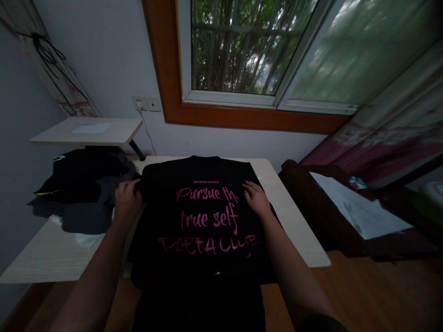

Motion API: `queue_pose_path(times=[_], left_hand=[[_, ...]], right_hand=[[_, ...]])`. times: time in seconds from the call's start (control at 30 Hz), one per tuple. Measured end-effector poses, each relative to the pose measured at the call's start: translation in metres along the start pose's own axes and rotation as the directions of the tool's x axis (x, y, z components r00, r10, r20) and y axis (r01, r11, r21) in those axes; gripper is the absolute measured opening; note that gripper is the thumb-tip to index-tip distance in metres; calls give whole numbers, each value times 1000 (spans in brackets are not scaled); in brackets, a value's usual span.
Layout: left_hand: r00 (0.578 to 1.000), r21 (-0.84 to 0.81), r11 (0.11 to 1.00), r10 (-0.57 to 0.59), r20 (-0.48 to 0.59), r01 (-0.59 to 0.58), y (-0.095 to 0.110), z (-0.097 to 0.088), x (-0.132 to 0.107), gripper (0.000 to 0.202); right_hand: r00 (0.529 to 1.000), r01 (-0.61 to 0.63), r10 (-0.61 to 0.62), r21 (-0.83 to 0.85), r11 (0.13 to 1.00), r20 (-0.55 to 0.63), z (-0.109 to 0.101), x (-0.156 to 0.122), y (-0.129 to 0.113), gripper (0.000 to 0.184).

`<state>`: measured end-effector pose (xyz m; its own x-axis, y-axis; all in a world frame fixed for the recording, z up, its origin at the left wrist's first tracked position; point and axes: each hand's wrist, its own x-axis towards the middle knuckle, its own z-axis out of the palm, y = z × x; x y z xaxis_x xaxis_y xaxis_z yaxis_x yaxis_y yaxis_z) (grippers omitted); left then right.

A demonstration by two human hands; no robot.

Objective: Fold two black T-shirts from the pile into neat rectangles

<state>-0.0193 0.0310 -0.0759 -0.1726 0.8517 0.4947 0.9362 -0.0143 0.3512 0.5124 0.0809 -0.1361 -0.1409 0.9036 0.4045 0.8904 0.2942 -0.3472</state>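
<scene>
A black T-shirt point(207, 203) with pink lettering lies spread on the pale table, its collar toward the wall and its lower part toward my body. At the shirt's left side, my left hand point(128, 200) is closed on the sleeve, with the fingertips partly hidden. My right hand point(256, 197) rests flat on the right shoulder area of the shirt, fingers stretched out and holding nothing. The shirt's lower edge is hard to tell from the black clothing below it.
A heap of dark clothes point(90, 189) sits on the table's left side, under a small raised shelf point(86, 130). The pale table point(301, 230) ends near a dark brown piece of furniture point(304, 203) with papers point(356, 207) on it. A window point(249, 50) is behind.
</scene>
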Motion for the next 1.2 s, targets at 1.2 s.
queue_pose_path(times=[1.2], left_hand=[[977,17,1000,-15,211,11,42,44,19,52]], right_hand=[[1000,4,-4,14,1000,-18,0,0,2,40]])
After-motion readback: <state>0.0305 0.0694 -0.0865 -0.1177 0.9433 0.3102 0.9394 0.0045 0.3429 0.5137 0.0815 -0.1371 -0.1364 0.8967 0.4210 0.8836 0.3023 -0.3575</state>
